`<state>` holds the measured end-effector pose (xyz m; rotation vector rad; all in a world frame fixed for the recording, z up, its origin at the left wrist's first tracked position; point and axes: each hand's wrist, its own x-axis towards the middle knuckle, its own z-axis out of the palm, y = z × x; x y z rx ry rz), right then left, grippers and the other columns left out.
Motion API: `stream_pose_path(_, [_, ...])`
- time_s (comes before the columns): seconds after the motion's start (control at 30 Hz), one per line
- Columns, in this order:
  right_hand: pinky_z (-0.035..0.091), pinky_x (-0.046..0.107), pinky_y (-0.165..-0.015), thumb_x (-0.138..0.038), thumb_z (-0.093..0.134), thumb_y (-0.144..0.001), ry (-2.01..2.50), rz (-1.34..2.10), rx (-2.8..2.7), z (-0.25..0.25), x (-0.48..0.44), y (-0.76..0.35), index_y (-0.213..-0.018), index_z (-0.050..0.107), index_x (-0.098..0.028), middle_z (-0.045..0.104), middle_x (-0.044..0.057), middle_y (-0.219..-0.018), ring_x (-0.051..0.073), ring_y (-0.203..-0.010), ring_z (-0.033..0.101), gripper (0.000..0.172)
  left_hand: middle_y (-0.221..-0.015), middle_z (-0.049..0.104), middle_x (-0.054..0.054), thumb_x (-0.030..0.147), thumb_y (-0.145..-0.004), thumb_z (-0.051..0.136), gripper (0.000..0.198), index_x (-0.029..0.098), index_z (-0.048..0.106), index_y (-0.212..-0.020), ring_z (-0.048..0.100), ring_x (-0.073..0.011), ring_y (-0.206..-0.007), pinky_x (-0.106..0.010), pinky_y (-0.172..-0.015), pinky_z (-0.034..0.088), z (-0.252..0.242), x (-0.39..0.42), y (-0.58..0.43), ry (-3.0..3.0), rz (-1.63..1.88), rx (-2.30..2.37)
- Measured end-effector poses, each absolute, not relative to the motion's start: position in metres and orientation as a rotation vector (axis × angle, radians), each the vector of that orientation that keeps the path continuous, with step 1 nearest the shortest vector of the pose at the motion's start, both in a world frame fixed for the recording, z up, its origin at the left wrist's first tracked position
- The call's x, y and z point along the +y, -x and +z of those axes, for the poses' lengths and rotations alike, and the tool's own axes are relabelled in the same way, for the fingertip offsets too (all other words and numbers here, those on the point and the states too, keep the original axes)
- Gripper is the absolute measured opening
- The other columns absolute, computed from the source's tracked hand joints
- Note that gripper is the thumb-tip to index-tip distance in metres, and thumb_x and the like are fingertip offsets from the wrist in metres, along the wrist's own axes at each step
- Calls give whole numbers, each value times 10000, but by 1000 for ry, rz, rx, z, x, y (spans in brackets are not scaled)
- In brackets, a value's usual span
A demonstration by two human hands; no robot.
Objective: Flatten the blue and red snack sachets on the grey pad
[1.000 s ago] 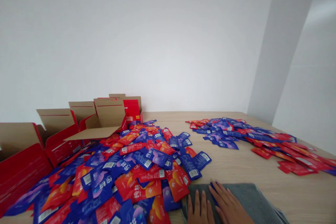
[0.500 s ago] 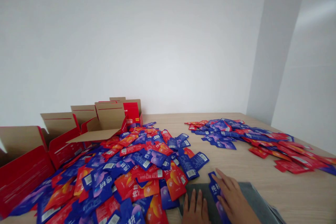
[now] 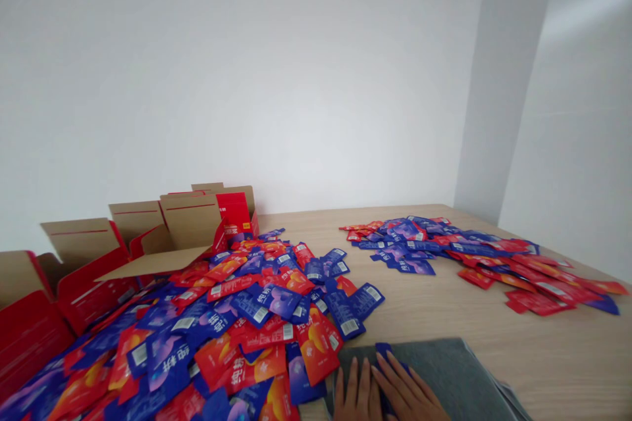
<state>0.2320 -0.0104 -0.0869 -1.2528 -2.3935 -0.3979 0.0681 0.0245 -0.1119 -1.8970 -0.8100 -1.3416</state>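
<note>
Both of my hands lie flat at the bottom edge, on a grey cloth spread on the wooden table. My left hand rests with fingers stretched out beside the big heap. My right hand presses flat on a blue packet, of which only the top corner shows past the fingertips. Just left of the hands lies a large heap of blue and red packets.
A second, flatter spread of blue and red packets lies at the right rear of the table. Several open red cardboard boxes stand along the left. A white wall and a pillar rise behind.
My right hand, which had reached forward with the blue packet, has drawn back and laid it flat on the cloth beside my left hand. The view has shifted a little to the right.
</note>
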Motion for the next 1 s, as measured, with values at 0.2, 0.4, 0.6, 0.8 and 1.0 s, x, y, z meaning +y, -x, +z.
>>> stream_pose_path(0.2, [401,344,-960,-281,412,-876,1391,-470,-2373,-96,1,-229,-1366,398,-242,410,60,-1402,238,-1239,436,492,-801,711,-48,81,-795,339,284,208,585,-735,673,-176,-774,-332,-925,393,-112,25,-72,1862,-1425,-826])
stream_pose_path(0.4, [436,322,-923,-320,433,-878,1336,-495,-2402,-97,-4,-235,-1375,380,-254,446,59,-1372,230,-1201,481,504,-817,712,-60,105,-797,359,249,204,577,-726,677,-188,-779,-344,-938,383,-114,25,-76,1848,-1414,-821])
stream_pose_path(0.6, [448,243,-881,-281,446,-876,1215,-612,-2439,-119,-16,-250,-1407,291,-318,500,12,-1329,178,-1142,537,555,-807,711,-58,31,-758,355,279,202,571,-713,671,-197,-801,-387,-954,365,-120,21,-86,1775,-1504,-985])
stream_pose_path(0.8, [398,363,-970,-282,524,-787,1392,-394,-2411,-99,-6,-231,-1389,356,-252,368,79,-1422,266,-1252,418,625,-833,713,-27,39,-762,374,282,214,592,-791,671,-173,-788,-352,-1001,331,-114,22,-75,1862,-1401,-900])
stream_pose_path(1.0, [440,344,-935,-164,501,-724,1413,-264,-2430,-84,-10,-229,-1310,481,-236,423,75,-1391,253,-1226,451,591,-832,711,-49,69,-785,393,228,210,564,-732,674,-187,-791,-381,-974,363,-124,27,-71,1867,-1333,-846])
